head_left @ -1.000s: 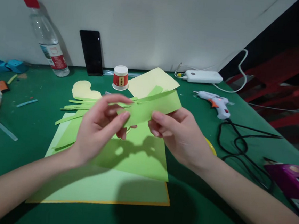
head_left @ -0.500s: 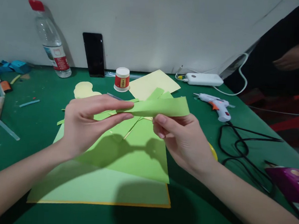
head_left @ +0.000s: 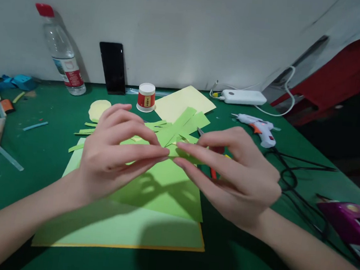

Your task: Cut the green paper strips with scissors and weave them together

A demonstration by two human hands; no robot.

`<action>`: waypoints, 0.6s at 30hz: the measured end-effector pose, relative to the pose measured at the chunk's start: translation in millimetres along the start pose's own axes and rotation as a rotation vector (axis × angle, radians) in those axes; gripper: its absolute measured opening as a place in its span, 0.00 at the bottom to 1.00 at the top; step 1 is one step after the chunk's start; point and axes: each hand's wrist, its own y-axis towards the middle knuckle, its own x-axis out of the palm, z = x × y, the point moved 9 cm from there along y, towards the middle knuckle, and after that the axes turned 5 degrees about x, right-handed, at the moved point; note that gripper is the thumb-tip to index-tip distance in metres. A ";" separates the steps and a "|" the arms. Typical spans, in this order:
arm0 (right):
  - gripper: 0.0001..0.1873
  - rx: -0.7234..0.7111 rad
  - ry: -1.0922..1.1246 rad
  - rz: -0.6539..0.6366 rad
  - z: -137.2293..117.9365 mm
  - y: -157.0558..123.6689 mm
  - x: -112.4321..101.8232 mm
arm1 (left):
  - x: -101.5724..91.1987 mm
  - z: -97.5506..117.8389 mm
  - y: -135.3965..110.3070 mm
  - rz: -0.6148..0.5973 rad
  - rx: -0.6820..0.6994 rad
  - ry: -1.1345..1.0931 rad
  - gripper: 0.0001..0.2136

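Note:
Both of my hands meet above a stack of paper, pinching a folded light-green paper strip (head_left: pixel 174 152) between thumbs and fingers. My left hand (head_left: pixel 110 154) is closed on its left part, and my right hand (head_left: pixel 236 173) is closed on it just to the right. Fingers hide most of the strip. Beneath lie a bright green sheet (head_left: pixel 174 197) and a paler green sheet (head_left: pixel 105 225) with an orange edge below it. Several cut green strips (head_left: pixel 186 121) lie loosely behind my fingers. Partly hidden by my right hand is a tool with a red handle (head_left: pixel 213 173).
At the back stand a water bottle (head_left: pixel 65 62), a phone (head_left: pixel 112 68) and a paper cup (head_left: pixel 146 97), beside a cream sheet (head_left: pixel 189 102). To the right are a white power strip (head_left: pixel 244 97), a glue gun (head_left: pixel 258 127) with black cable, and a purple tool (head_left: pixel 345 223).
My right hand has turned and moved in beside my left fingertips. The strip, stretched out flat before, is now bunched between them, lower. The other person's arm at upper right has gone from view.

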 end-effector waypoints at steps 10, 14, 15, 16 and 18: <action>0.03 -0.123 -0.062 -0.051 -7.2 -3.6 5.1 | 0.9 22.2 1.0 -0.084 0.154 0.143 0.08; 0.03 -0.221 -0.125 -0.013 -6.2 -4.2 8.7 | -4.1 22.6 3.1 -0.078 0.189 0.219 0.08; 0.03 -0.226 -0.151 -0.006 -2.2 -3.6 10.0 | -8.4 22.6 4.0 -0.064 0.191 0.233 0.08; 0.03 -0.225 -0.175 0.003 3.6 -3.0 11.2 | -14.6 22.7 5.0 -0.041 0.192 0.236 0.07; 0.04 -0.208 -0.213 0.036 21.4 -1.8 13.1 | -31.2 17.4 6.7 0.017 0.130 0.189 0.06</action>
